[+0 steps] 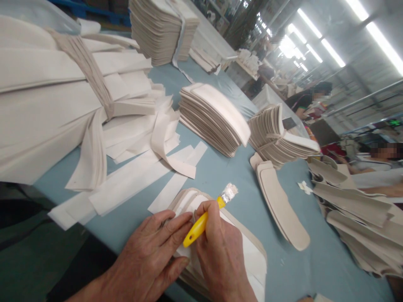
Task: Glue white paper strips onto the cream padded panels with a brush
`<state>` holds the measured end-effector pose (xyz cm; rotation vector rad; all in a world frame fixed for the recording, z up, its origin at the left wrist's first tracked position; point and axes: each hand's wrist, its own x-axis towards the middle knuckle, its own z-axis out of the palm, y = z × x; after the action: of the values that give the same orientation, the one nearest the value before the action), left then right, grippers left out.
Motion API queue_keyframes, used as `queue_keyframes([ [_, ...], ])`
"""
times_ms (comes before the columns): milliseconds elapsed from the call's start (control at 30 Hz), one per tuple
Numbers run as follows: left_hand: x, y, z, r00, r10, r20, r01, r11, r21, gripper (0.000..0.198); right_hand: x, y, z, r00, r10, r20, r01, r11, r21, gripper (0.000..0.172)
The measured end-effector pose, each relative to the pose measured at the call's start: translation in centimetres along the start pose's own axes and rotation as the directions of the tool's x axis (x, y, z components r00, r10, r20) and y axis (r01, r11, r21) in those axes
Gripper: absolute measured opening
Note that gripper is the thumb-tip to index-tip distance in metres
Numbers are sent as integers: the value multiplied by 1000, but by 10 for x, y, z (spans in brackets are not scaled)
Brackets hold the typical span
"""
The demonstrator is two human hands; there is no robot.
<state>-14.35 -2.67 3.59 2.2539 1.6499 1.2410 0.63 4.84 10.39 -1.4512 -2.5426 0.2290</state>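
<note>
Here's the right hand (220,247), fingers clamped round a yellow-handled brush (198,228), its bristles (231,191) caked in whitish stuff and pointing up and away, beyond the far edge of the stack of curved pieces (255,256). That stack sits on the near side of the table (226,172), right under both hands. And the left hand (151,251)! It's spread flat, thumb apart from the fingers, resting on the stack and gripping nothing.

How far along? The top piece wears white panels inside a beige rim, so I'd call this work midway; whether those panels are stuck down, I can't tell. Plenty appears to remain: white strips (126,188) lie loose to the left, beside a big tied bundle (40,100), and the loose curved pieces (283,205) on the right show plain beige faces. Farther off, there's a neat curved stack (214,113) and a tied curved bundle (277,140); finished or waiting, nothing here says which.
</note>
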Motion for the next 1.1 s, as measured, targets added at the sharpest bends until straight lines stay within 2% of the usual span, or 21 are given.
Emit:
queue_keyframes([
  [267, -6, -2, 4, 998, -41, 55, 43, 998, -36, 53, 1, -1, 3, 999, 33, 17, -32, 998, -51, 17],
  [433, -1, 0, 4, 999, -26, 21, 26, 999, -19, 46, 2, -2, 3, 999, 24, 39, -23, 999, -47, 17],
  [600, 1, 2, 2, 999, -28, -24, 27, 999, -25, 38, 1, -4, 6, 996, 84, 31, -82, 995, -62, 18],
  [767, 0, 2, 3, 1000, -27, -17, 26, 999, -24, 37, 0, -5, 8, 993, 117, 32, -115, 992, -51, 12],
  [1100, 2, 4, 5, 999, -38, -23, 38, 999, 11, 41, 4, -9, 4, 975, 186, 118, -177, 981, -83, 12],
])
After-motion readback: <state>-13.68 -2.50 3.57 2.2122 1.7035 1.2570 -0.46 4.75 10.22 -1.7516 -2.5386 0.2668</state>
